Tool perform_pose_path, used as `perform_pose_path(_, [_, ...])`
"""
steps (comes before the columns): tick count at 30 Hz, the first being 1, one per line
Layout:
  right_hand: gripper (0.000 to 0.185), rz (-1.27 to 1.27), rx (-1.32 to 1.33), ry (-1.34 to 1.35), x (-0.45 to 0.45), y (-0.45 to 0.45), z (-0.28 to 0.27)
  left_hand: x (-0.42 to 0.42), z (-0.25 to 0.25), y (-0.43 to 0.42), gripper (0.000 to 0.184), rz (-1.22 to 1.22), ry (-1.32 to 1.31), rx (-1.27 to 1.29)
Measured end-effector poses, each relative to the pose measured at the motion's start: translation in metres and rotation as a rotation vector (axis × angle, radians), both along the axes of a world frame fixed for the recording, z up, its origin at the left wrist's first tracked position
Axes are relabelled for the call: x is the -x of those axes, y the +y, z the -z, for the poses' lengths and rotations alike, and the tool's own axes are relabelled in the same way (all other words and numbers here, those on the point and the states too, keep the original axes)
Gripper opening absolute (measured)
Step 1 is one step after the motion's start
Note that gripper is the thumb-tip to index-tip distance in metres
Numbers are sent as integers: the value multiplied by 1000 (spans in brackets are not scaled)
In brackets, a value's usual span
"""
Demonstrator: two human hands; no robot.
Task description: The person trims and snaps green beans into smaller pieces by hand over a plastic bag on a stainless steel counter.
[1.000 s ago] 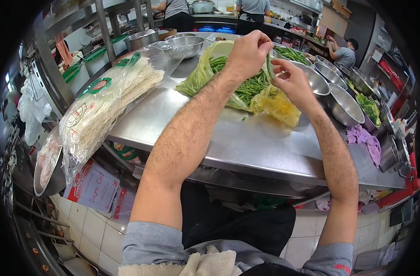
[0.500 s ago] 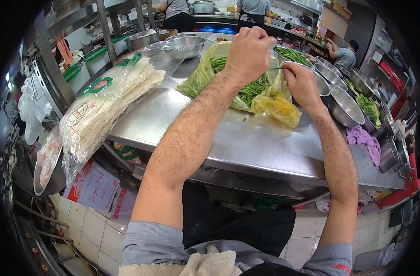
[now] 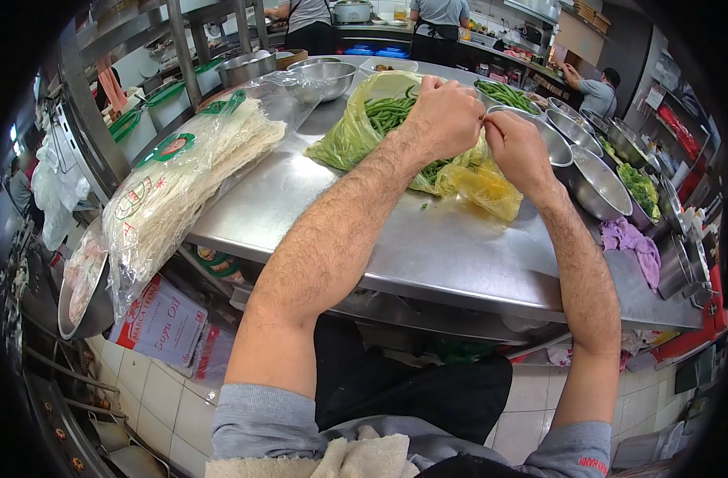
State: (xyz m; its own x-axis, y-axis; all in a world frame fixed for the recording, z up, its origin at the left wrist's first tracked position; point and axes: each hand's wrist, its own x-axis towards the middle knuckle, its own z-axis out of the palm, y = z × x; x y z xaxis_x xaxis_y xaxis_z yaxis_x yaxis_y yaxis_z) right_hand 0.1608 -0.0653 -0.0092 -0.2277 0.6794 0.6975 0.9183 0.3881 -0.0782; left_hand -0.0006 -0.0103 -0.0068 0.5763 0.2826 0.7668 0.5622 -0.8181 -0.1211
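My left hand (image 3: 447, 119) and my right hand (image 3: 519, 147) meet above a yellow-green plastic bag (image 3: 344, 143) on the steel table. Both hands are closed, fingertips pinched together at a green bean that they mostly hide. Inside the bag's open mouth lie many green beans (image 3: 388, 113). Below my hands, a crumpled yellow part of the bag (image 3: 487, 191) rests on the tabletop, with a small green scrap (image 3: 424, 206) beside it.
A plastic-wrapped bundle of white noodles (image 3: 196, 171) lies at the left edge. Metal bowls (image 3: 599, 183) line the right, one with green beans (image 3: 503, 95), near a purple cloth (image 3: 631, 247). Another bowl (image 3: 324, 76) stands behind. Several people work farther off.
My left hand has come down from its raised position to meet my right hand at the bean. My right hand has barely moved.
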Motion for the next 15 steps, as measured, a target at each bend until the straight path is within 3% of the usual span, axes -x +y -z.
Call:
perform_pose_path(3, [18,-25,-87,-33,1,3,2,-1,-2,-3,14,16,-19,42])
perform_pose_path(5, [17,-66,224,485,5,2,-3,-2,-4,-3,14,104,-141,53])
perform_pose_path(6, [17,-67,224,485,4,4,-2,-2,-5,-2,14,103,-141,53])
perform_pose_path(8, [16,-385,317,896,2,9,-3,-5,-5,0,15,190,-261,58])
perform_pose_path(11, [16,-463,340,1074,4,5,-4,-9,-4,1,16,270,-406,166])
perform_pose_path(15, [15,-408,386,1027,4,13,10,-12,-12,-10,14,358,-565,273])
